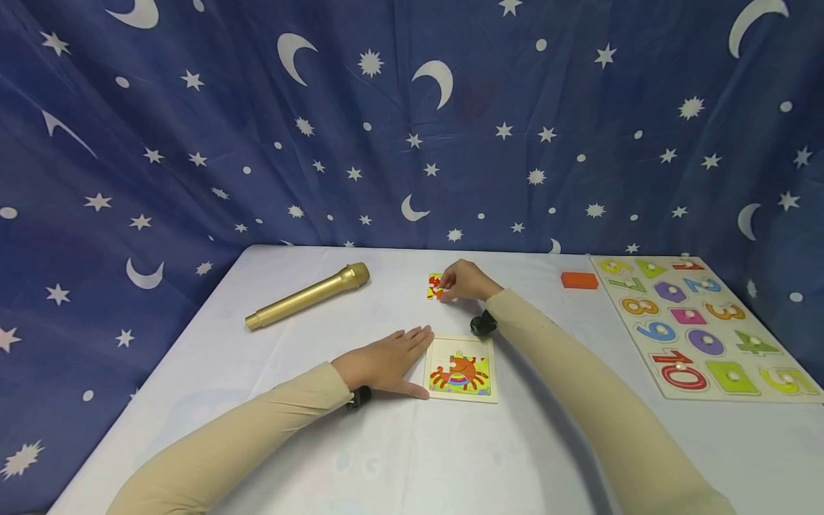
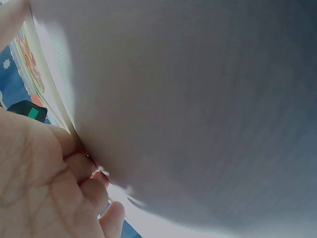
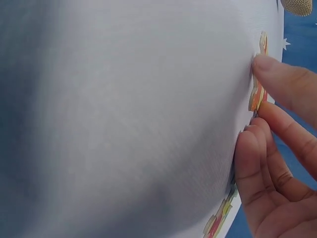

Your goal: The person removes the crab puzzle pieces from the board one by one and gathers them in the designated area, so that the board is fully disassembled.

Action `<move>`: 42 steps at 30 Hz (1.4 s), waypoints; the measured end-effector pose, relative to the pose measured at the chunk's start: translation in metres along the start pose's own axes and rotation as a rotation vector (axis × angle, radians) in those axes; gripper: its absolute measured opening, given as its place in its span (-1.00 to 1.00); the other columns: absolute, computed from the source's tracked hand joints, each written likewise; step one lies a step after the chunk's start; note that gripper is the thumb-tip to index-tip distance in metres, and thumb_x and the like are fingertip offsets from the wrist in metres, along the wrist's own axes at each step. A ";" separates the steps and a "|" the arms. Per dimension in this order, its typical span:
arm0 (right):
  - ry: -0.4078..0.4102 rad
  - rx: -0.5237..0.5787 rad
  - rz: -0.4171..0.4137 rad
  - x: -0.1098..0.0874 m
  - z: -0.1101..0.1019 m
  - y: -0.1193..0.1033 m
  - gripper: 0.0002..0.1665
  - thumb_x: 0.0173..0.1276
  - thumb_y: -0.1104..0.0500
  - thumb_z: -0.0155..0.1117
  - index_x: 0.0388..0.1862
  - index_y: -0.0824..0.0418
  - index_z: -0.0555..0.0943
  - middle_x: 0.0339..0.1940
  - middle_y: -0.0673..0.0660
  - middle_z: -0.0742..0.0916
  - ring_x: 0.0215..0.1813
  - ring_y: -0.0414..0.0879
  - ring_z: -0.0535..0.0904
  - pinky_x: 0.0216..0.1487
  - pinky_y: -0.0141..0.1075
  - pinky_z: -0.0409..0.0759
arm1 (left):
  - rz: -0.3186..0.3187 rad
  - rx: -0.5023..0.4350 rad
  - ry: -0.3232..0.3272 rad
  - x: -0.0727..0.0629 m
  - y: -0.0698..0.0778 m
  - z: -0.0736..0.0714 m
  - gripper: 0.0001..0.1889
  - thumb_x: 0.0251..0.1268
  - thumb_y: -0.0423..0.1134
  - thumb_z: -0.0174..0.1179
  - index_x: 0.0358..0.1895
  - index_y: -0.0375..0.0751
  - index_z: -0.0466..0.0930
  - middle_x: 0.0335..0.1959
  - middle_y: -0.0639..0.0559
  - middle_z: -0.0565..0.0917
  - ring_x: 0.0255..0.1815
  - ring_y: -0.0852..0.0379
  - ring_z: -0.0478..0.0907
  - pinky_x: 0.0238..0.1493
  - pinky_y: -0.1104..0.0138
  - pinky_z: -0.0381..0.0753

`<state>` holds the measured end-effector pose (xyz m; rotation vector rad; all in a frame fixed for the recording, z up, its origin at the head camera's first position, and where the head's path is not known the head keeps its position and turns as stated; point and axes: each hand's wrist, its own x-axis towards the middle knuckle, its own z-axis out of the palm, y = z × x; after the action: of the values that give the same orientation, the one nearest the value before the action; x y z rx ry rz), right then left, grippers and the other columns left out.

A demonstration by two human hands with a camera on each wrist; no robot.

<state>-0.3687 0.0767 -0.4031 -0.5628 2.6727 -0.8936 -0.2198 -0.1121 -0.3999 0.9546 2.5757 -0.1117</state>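
Observation:
My left hand (image 1: 389,360) lies flat with fingers spread, its fingertips and thumb at the left edge of a square wooden puzzle board (image 1: 460,400). In the board sits part of a crab picture (image 1: 468,375), with bare spots at its upper left. Farther back, my right hand (image 1: 468,280) pinches a red and yellow puzzle piece (image 3: 258,91) at the tabletop between thumb and forefinger; its other fingers are curled. Another colourful puzzle piece (image 3: 217,220) shows low in the right wrist view. The left wrist view has my palm and fingers beside the board's edge.
A gold microphone (image 1: 309,296) lies at the back left of the white-covered table. At the back right is an orange block (image 1: 579,280), left of a number-and-shape puzzle board (image 1: 656,336). A blue curtain (image 1: 412,172) with moons and stars hangs behind.

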 end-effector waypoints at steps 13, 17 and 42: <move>0.014 -0.010 -0.003 -0.003 0.000 -0.003 -0.75 0.00 0.30 0.49 -0.30 0.35 0.68 -0.45 0.12 0.67 -0.42 -0.18 0.46 -0.41 -0.51 0.43 | -0.002 0.003 -0.001 0.001 0.000 -0.001 0.07 0.14 0.46 -0.07 0.51 -0.19 -0.23 0.56 -0.06 -0.18 0.57 0.04 -0.21 0.54 0.14 -0.07; 0.011 -0.016 -0.012 -0.004 -0.001 -0.002 -0.73 0.01 0.27 0.49 -0.28 0.33 0.69 -0.42 0.12 0.69 -0.41 -0.18 0.47 -0.40 -0.49 0.44 | 0.001 0.008 0.002 0.001 -0.001 0.000 0.08 0.13 0.47 -0.09 0.51 -0.19 -0.24 0.56 -0.06 -0.19 0.57 0.04 -0.21 0.54 0.14 -0.08; -0.085 0.059 -0.196 -0.117 -0.017 0.003 -0.61 0.00 0.23 0.50 -0.16 0.34 0.66 -0.28 0.20 0.73 -0.35 -0.21 0.56 -0.20 -0.40 0.63 | -0.008 0.024 0.004 0.001 0.000 0.000 0.09 0.11 0.50 -0.12 0.51 -0.19 -0.25 0.56 -0.05 -0.18 0.57 0.04 -0.20 0.54 0.14 -0.07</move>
<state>-0.2718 0.1389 -0.3774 -0.8412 2.5388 -0.9734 -0.2209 -0.1116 -0.4008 0.9541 2.5871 -0.1434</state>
